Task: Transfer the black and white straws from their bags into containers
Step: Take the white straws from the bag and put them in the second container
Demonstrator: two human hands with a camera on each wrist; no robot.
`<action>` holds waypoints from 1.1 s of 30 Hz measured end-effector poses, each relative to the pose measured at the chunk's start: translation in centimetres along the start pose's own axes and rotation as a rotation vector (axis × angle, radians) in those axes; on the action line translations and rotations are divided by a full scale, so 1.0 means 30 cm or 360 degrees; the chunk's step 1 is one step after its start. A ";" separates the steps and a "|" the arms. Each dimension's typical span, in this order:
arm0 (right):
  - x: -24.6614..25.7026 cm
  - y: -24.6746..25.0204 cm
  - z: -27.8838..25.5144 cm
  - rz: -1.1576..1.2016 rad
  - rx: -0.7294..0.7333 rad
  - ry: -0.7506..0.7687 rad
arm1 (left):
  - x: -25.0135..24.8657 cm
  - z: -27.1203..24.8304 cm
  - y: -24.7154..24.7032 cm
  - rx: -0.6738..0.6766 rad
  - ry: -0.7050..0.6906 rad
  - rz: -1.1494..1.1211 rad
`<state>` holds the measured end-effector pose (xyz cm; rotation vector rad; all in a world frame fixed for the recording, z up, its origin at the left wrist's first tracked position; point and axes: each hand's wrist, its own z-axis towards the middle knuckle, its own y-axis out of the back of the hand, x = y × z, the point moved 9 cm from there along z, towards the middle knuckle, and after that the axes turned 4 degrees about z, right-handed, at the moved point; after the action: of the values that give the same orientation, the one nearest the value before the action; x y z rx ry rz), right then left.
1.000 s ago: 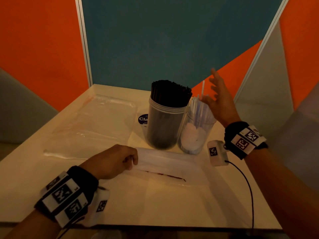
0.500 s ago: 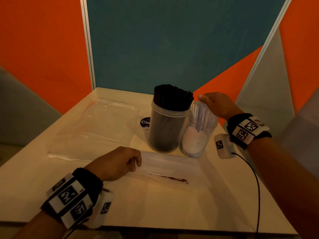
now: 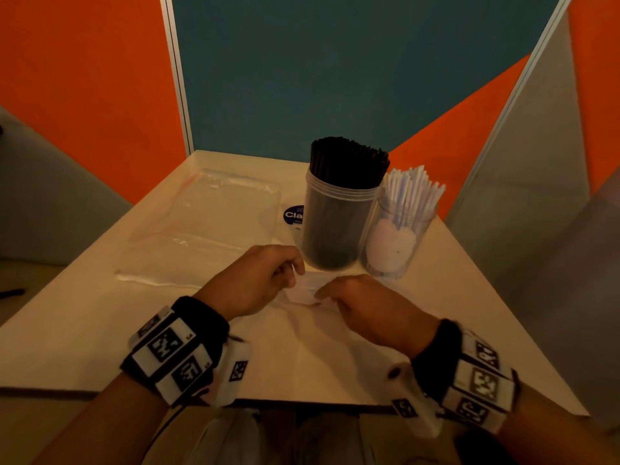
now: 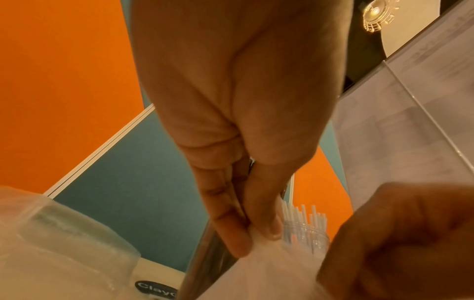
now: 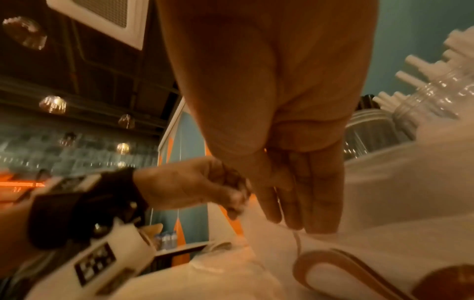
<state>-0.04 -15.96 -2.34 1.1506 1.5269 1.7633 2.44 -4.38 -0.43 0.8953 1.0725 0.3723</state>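
My left grip and right grip both pinch the thin, limp, clear plastic bag above the desk.

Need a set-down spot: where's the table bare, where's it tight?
Bare: the strip between the white-straw jar and the right edge of the table; the near-left corner, between the flat bag and the near edge. Crowded: centre, where left hand and right hand hold the near bag just before the black-straw jar.
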 end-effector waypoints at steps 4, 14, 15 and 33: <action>-0.002 -0.024 0.039 0.0124 -0.0016 -0.0020 | -0.035 -0.014 -0.009 -0.0023 -0.0035 -0.0053; 0.032 -0.066 0.106 -0.0207 0.0025 0.0057 | -0.059 -0.020 -0.015 -0.0018 -0.0092 -0.0017; 0.028 -0.072 0.110 -0.0193 0.0025 0.0039 | -0.055 -0.020 -0.014 -0.0014 -0.0083 -0.0018; -0.017 -0.116 0.115 0.0134 0.0151 -0.0112 | -0.013 -0.036 -0.001 -0.0012 0.0013 0.0018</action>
<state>2.72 -13.86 -5.86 1.3274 1.5555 1.7012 1.31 -4.17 -0.41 0.8938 1.0734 0.3897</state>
